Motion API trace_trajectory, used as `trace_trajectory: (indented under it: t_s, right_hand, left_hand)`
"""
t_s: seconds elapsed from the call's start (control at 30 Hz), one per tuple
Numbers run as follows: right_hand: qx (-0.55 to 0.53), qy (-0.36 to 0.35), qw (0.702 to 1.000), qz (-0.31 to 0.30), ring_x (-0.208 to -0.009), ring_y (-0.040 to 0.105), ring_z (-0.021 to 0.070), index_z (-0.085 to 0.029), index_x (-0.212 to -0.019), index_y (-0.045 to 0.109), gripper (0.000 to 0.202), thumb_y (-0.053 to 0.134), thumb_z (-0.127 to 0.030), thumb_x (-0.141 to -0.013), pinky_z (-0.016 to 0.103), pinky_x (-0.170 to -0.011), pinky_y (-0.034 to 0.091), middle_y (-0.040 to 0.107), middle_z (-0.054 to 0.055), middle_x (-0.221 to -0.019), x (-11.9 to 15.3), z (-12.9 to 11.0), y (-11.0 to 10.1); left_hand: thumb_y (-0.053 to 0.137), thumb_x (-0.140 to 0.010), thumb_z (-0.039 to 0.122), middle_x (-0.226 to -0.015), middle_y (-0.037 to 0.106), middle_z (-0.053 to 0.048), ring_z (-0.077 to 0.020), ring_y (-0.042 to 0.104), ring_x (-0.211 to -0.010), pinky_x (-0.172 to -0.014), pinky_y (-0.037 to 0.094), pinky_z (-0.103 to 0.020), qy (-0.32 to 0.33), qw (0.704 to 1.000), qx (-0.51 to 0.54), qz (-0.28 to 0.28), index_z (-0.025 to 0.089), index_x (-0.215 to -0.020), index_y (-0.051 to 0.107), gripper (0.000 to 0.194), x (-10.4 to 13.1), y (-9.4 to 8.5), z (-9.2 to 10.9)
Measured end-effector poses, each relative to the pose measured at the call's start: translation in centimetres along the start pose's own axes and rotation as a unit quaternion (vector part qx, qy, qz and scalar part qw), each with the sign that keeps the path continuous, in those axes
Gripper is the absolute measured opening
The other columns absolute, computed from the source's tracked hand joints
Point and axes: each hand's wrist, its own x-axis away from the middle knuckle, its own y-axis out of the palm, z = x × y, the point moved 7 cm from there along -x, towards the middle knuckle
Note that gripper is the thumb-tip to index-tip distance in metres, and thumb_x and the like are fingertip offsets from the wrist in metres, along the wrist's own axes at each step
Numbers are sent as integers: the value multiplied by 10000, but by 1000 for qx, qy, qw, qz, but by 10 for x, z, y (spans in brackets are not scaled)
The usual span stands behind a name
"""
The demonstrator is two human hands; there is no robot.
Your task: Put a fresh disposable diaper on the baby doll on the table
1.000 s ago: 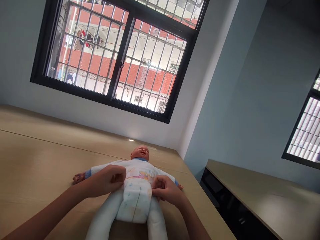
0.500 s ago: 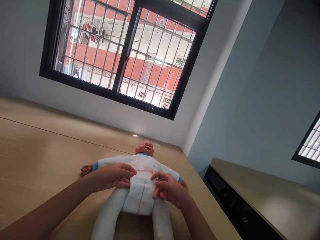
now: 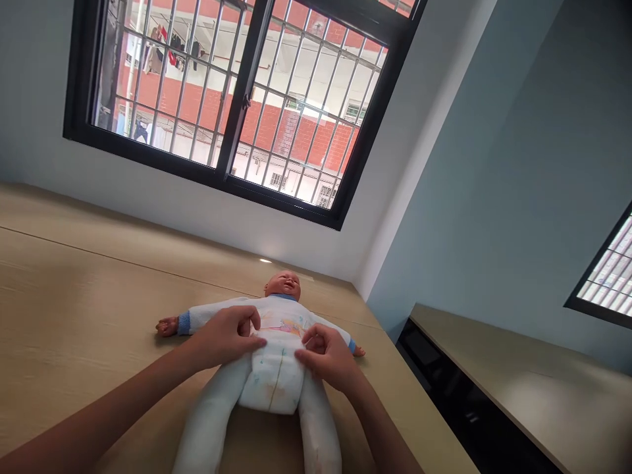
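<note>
A baby doll [image 3: 284, 284] lies on its back on the wooden table, arms spread, in a white top [image 3: 284, 318] with blue cuffs and a printed picture. Around its hips is a white diaper [image 3: 274, 378] with a line down the front. My left hand [image 3: 234, 334] is at the diaper's upper left edge, thumb on it and fingers curled above. At the upper right edge, my right hand [image 3: 326, 355] has its thumb on the diaper and its fingers bent over the top's hem. Both hands have a gap between thumb and fingers.
The wooden table [image 3: 89, 296] extends left and meets the wall under a barred window [image 3: 227, 105]. To the right, past the table's edge, stands a second table [image 3: 533, 382] with a dark side. Another barred window [image 3: 609, 276] is at the far right.
Both thumbs have moved onto the front of the diaper near its top edge, and the fingers have lifted and curled above it. The view has shifted slightly.
</note>
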Motion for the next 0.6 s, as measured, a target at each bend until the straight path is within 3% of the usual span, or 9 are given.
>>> trace_trajectory:
  t_s: [0.1,0.2,0.27,0.37,0.47,0.6]
  right_hand:
    - [55,-82,993,68,-555,419,94,-171,-736,597,230,733,-353,-775,239,-513,311,513,-34,-617,5,-13,-9]
    - [113,-165,978,63,-656,452,116,-170,-717,639,176,742,-299,-780,254,-575,345,559,-1,-732,10,-24,0]
    - [147,-186,971,19,-694,472,124,-175,-707,647,157,763,-265,-763,259,-605,363,570,1,-770,13,-27,12]
    - [189,-157,968,-50,-683,450,117,-185,-730,642,231,851,-265,-674,255,-602,350,547,-24,-764,14,-25,23]
    - [212,-101,969,-81,-647,399,108,-199,-759,615,336,900,-284,-603,247,-554,295,488,-52,-702,15,-19,21]
    - [176,-35,976,-120,-603,313,91,-192,-674,504,436,906,-323,-567,245,-512,209,395,-76,-618,15,-8,15]
  left_hand:
    - [690,-842,376,-717,562,27,-129,516,-699,-648,407,-249,142,988,-60,23,194,-761,627,209,11,-2,32]
    - [670,-861,286,-865,636,2,-141,567,-842,-780,440,-245,246,966,-72,-36,200,-766,655,129,25,15,56]
    - [679,-825,219,-815,620,15,-131,560,-810,-733,428,-228,242,963,-85,-82,200,-737,634,101,28,29,56]
    - [733,-709,151,-752,589,42,-126,546,-779,-720,406,-224,203,963,-125,-128,196,-682,589,153,26,41,46]
    - [752,-650,136,-701,565,62,-112,517,-716,-716,386,-231,176,961,-159,-143,191,-651,564,196,24,43,39]
    - [757,-628,152,-621,514,74,-89,439,-599,-592,323,-230,150,961,-162,-169,183,-605,528,232,23,39,32]
